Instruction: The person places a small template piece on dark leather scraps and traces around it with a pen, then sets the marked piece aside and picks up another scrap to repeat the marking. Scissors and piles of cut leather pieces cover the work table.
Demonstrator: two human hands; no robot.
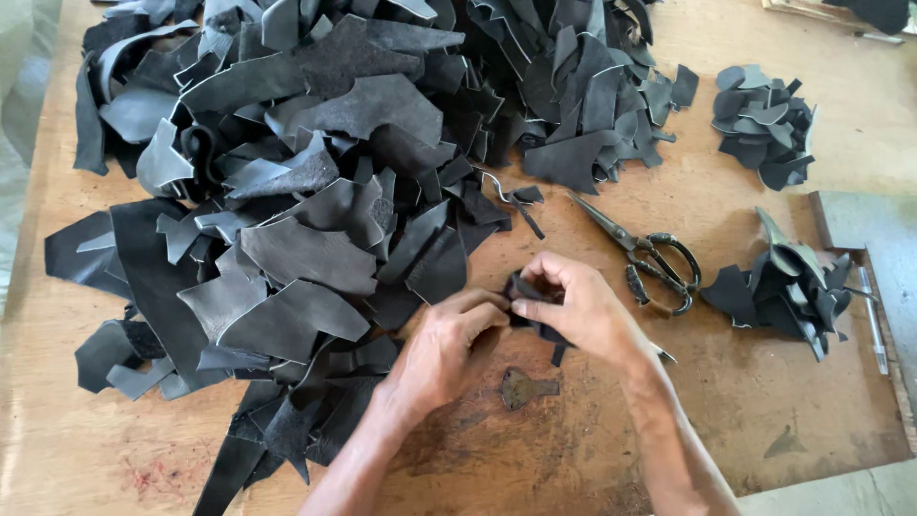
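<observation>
We see a worn wooden table (764,401), brown, scratched and stained dark in patches, under soft even light. Pale grey floor (19,115) shows past its left edge and lower right corner.

- A worn wooden table (764,401), stained dark near the front edge.
- A big heap of black leather scraps (306,191) covers its left and middle.
- Scissors (645,258) lie right of the heap.
- A small pile of cut pieces (764,124) sits at the far right.
- Another pile of scraps (788,287) lies just beside the scissors.
- A grey pen (873,320) lies at the right edge.
- One flat cut piece (523,387) lies near the front.
</observation>
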